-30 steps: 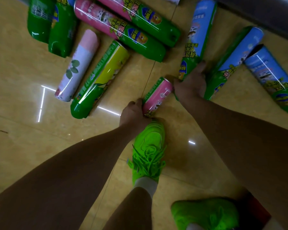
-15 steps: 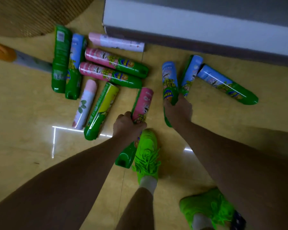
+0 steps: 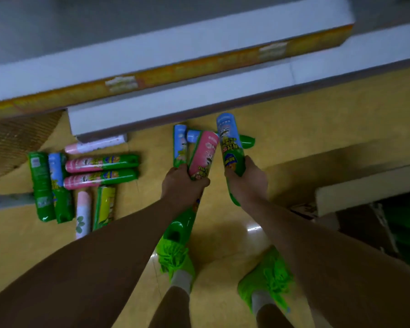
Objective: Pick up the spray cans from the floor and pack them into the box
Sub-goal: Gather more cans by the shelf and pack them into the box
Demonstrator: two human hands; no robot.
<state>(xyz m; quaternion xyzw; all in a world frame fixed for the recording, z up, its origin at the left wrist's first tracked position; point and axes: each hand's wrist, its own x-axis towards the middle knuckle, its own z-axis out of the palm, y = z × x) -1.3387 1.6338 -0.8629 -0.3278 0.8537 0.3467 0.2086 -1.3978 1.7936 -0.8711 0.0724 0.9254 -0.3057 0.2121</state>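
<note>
At frame centre, left hand fingers grip a pink-and-green can; right hand fingers grip a blue-and-green can; labels unreadable.

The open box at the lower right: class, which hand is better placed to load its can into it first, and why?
Probably the right hand. It grips the blue-and-green can on the side nearest the box. The left hand holds the pink-and-green can farther away and would cross over.

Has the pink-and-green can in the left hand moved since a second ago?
Yes. The pink-and-green can is lifted off the floor, gripped by the left hand.
</note>
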